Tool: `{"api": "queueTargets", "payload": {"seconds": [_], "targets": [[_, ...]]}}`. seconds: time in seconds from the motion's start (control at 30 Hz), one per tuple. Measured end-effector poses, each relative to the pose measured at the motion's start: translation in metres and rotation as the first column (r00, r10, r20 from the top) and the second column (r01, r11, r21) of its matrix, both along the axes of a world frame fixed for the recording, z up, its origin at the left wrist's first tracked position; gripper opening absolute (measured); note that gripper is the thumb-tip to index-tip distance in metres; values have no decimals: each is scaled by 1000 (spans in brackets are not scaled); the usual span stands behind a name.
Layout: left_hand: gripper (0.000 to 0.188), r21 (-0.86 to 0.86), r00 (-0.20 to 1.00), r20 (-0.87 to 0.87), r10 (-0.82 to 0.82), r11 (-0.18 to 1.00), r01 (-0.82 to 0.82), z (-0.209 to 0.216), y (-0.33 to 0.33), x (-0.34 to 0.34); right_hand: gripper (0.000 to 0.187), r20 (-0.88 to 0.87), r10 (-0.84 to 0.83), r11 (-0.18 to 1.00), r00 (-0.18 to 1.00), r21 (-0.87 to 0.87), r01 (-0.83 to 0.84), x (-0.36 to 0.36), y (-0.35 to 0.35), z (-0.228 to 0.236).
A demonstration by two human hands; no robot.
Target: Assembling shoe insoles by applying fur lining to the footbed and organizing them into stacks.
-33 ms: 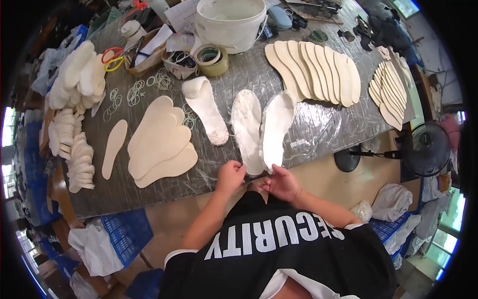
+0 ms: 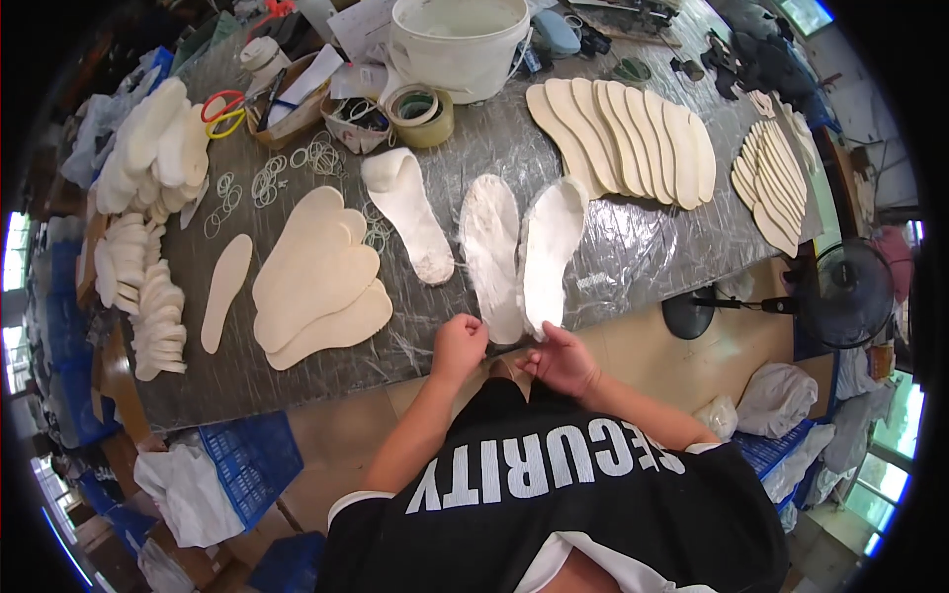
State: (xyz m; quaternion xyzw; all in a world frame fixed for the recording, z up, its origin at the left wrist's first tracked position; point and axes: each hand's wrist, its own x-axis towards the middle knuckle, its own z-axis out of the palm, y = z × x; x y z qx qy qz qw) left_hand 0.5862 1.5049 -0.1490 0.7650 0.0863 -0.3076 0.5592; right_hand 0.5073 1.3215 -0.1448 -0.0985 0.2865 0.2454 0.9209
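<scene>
Two white fleecy insoles lie side by side at the table's near edge, heels toward me. My left hand (image 2: 461,344) is closed beside the heel of the left fleecy insole (image 2: 490,247); its fingertips are hidden, so what they hold does not show. With its thumb against the heel of the right fleecy insole (image 2: 551,237), my right hand (image 2: 565,363) has its other fingers curled below the heel. A third fleecy insole (image 2: 403,222), its far end folded over, lies to the left. Farther left are several fanned cream insoles (image 2: 306,267) and a single cream insole (image 2: 227,294).
Fanned cream insoles lie at back right (image 2: 633,138) and far right (image 2: 771,183). Fleecy stacks (image 2: 153,148) line the left edge. A white bucket (image 2: 457,59), tape rolls (image 2: 420,119), scissors (image 2: 225,117) and rubber bands (image 2: 269,183) stand or lie behind. A fan (image 2: 845,295) is at right.
</scene>
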Motion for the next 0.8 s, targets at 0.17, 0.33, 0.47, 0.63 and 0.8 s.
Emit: {"api": "queueTargets", "payload": {"seconds": [0.17, 0.33, 0.47, 0.63, 0.8], "targets": [[14, 3, 998, 65, -19, 1000, 19, -6, 14, 16, 19, -86, -60, 919, 994, -394, 21, -5, -3, 4], [16, 4, 988, 151, 26, 1000, -27, -14, 40, 17, 62, -171, -28, 313, 985, -937, -154, -10, 13, 2], [14, 173, 790, 613, 25, 971, -165, -20, 46, -1, 56, 10, 182, -143, 983, -989, 37, -11, 12, 8], [9, 8, 717, 649, 256, 939, -343, -17, 72, -32, 34, -140, 618, -512, 773, -818, 262, -10, -5, 18], [9, 115, 594, 762, 258, 849, -516, -13, 116, -50, 50, -337, 729, -596, 596, -741, 311, -8, -12, 31]]}}
